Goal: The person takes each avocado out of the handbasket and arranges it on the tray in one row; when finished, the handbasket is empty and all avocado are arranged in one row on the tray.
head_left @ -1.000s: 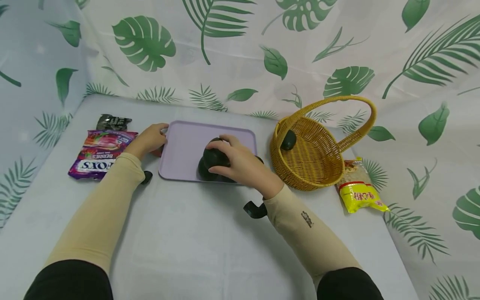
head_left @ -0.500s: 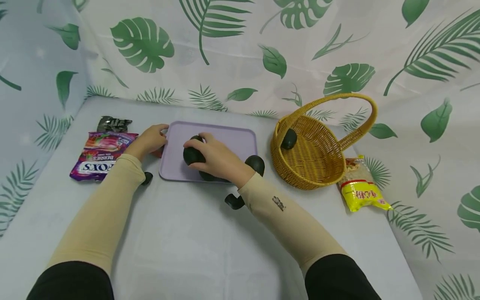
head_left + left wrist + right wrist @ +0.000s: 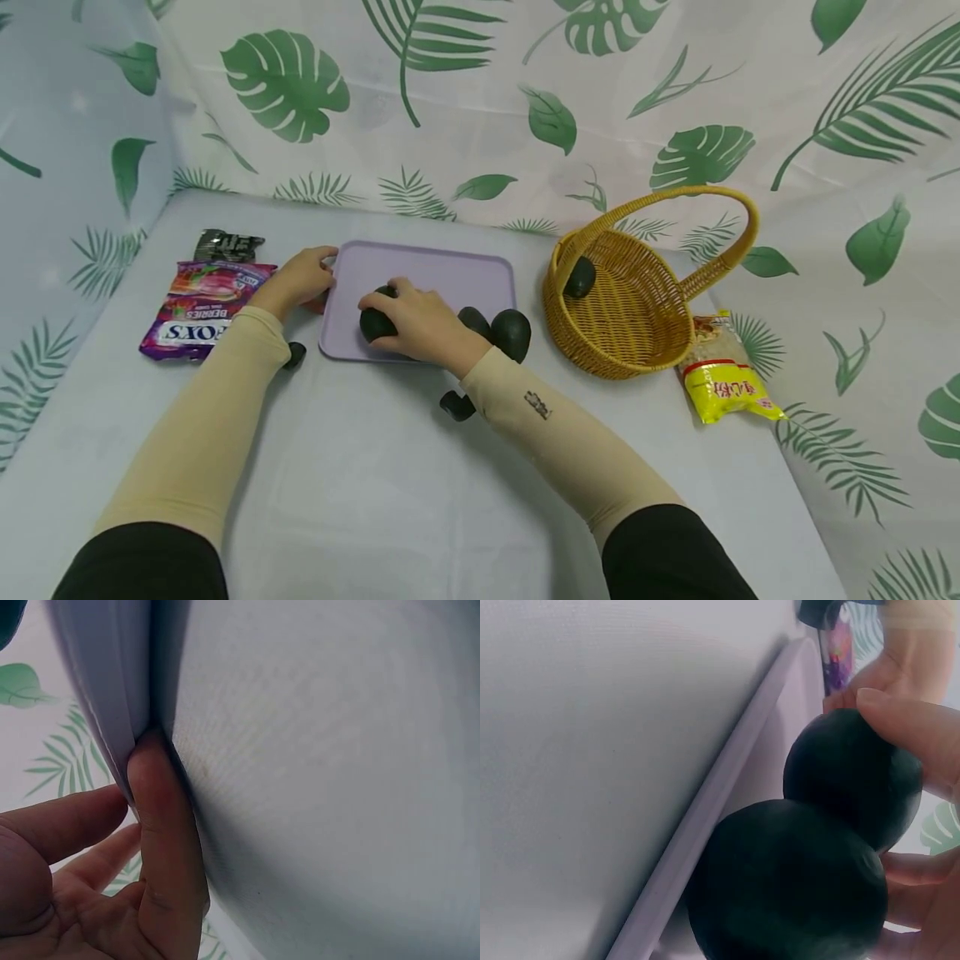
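Observation:
In the head view, my left hand [image 3: 302, 279] pinches the left rim of a shallow lilac tray [image 3: 420, 258]. The left wrist view shows its fingers [image 3: 161, 795] at the tray's edge, one close to the tablecloth. My right hand [image 3: 420, 321] grips a dark green avocado [image 3: 375, 323] low over the tray's left part, thumb on the near side. Another avocado [image 3: 474, 320] lies partly behind the right hand, and a larger-looking one [image 3: 511, 335] sits at the tray's right end. In the right wrist view, an avocado [image 3: 787, 885] overlaps the held one [image 3: 847, 776].
Right of the tray stands a wicker basket [image 3: 630, 325] with a tall handle and one avocado [image 3: 580, 277] inside. A yellow food packet [image 3: 723, 379] leans by it. At left lie a purple candy bag [image 3: 206, 308] and a small black packet [image 3: 228, 247]. A leaf-print curtain hangs behind.
My right hand has carried the avocado leftward and lowered it over the tray's left part. The avocados at the right have come into fuller view. The left hand has stayed on the rim.

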`<state>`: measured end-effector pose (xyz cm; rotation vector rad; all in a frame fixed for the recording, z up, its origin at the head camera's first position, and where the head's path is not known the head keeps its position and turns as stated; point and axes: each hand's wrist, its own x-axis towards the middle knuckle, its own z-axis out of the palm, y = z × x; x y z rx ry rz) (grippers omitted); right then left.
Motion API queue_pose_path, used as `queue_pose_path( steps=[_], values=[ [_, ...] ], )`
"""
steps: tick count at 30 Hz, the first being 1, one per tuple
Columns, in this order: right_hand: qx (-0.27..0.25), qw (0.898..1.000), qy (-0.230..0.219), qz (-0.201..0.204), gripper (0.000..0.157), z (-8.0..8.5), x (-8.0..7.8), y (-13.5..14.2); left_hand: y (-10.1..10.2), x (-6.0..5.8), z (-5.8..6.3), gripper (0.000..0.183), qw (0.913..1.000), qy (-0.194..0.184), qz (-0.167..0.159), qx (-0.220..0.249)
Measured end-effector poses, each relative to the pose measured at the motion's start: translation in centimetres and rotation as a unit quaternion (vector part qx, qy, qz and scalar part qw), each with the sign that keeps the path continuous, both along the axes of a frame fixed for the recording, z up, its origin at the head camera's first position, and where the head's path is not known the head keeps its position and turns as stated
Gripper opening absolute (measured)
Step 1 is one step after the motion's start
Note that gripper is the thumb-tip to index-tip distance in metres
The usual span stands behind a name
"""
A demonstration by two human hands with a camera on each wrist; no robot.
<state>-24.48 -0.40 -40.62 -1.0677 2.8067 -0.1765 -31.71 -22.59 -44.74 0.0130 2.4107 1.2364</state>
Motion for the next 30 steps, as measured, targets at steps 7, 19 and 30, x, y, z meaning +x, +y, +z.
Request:
queue_pose_path(
  steps=[7, 19, 30],
  values=[
    [0.014, 1.000, 0.005, 0.012, 0.057, -0.4, 0.3, 0.0, 0.1, 0.1, 0.2, 0.069, 1.0000, 0.004, 0.001, 0.000],
    [-0.005, 1.000, -0.007, 0.014, 0.057, -1.1, 0.6, 0.4, -0.1, -0.1, -0.1, 0.069, 1.0000, 0.002, -0.001, -0.004],
    [0.000, 1.000, -0.001, 0.017, 0.061, -1.1, 0.6, 0.5, 0.0, 0.1, 0.1, 0.068, 1.0000, -0.001, -0.002, -0.009]
  ],
)
